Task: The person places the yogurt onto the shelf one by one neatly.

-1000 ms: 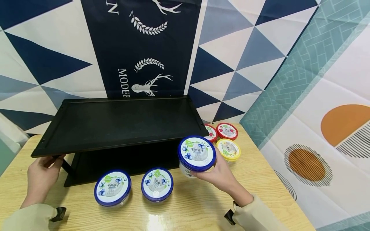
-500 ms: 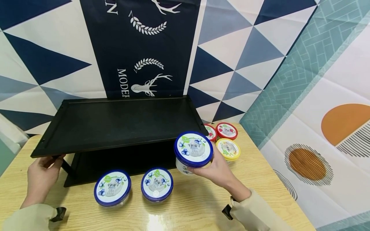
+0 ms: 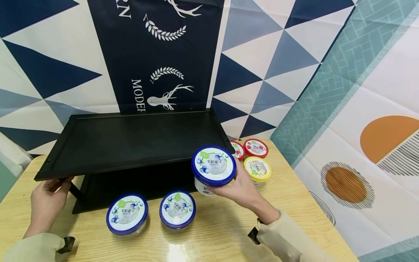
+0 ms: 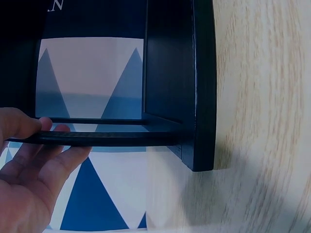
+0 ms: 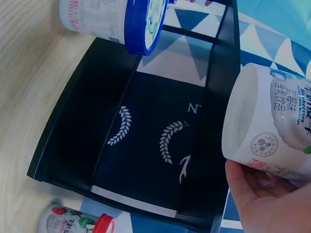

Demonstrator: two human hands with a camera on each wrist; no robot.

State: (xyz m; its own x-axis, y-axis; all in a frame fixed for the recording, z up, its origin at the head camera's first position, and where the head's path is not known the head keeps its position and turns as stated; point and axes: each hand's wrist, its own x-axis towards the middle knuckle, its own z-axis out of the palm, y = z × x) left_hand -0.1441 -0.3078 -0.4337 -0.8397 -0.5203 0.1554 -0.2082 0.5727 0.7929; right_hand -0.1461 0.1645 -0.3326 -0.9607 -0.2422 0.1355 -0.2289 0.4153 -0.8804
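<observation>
Right hand [image 3: 240, 187]: thumb on the near side, most fingers hidden behind; we read a firm pinch round the held tub [image 5: 274, 121], below its blue lid [image 3: 214, 165]. Left hand [image 3: 50, 199]: thumb and fingers pinch the side post [image 4: 112, 139] of the black rack [image 3: 144, 142]. The held tub hangs above the table [image 3: 226, 236], by the rack's front right corner. We judge it light to moderate (contents unseen), smooth, thin-walled, slightly yielding, likely slippery if damp. Best hold, in our view: round the wall, just under the rim, no hard squeeze, no prying upward. Farther out: one blue-lidded tub [image 3: 127, 214] and a second blue-lidded tub [image 3: 178, 210] before the rack.
</observation>
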